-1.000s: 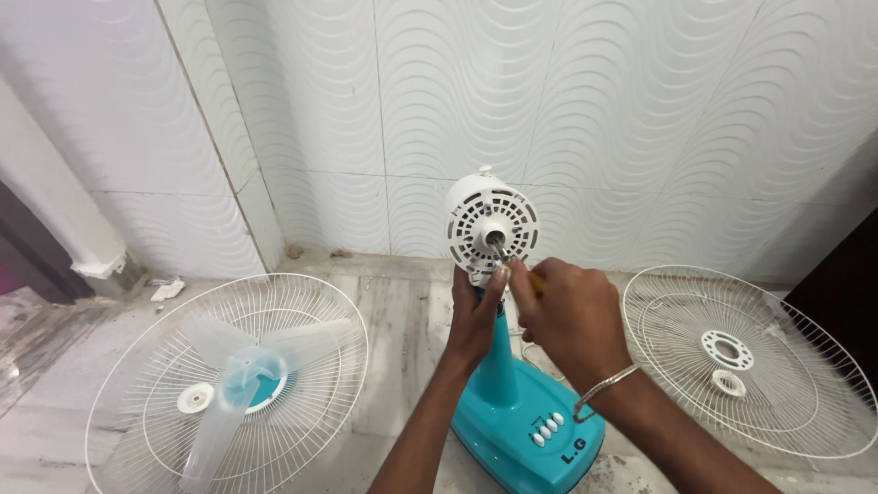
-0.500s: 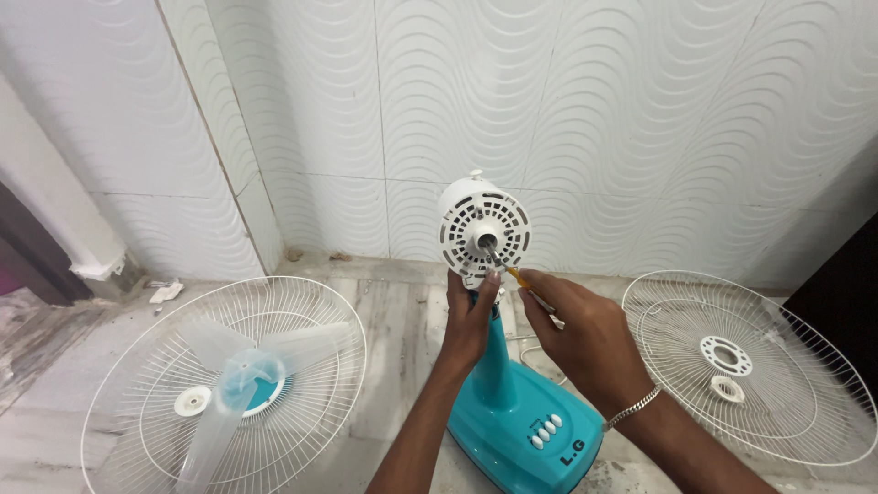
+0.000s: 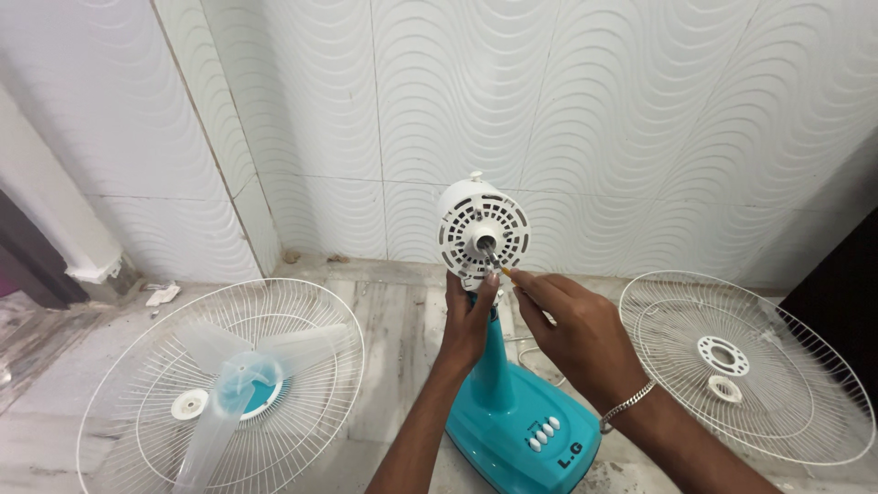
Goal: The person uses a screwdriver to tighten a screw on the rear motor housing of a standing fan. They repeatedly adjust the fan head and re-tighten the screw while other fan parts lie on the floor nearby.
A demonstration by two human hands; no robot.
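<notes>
Left hand (image 3: pixel 469 320) wraps the neck under the motor (image 3: pixel 482 234), grip closed; right hand (image 3: pixel 572 325) pinches a screwdriver (image 3: pixel 501 266), tip at the motor face.

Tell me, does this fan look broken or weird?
It looks taken apart. The white motor head sits bare on the teal stand. One wire guard lies on the floor with the clear blades on it; another guard lies opposite. The left hand steadies the stand while the right hand holds a small tool to the shaft.

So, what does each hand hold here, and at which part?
The left hand grips the fan neck just under the white motor housing. The right hand pinches a thin tool near its orange handle.
</notes>
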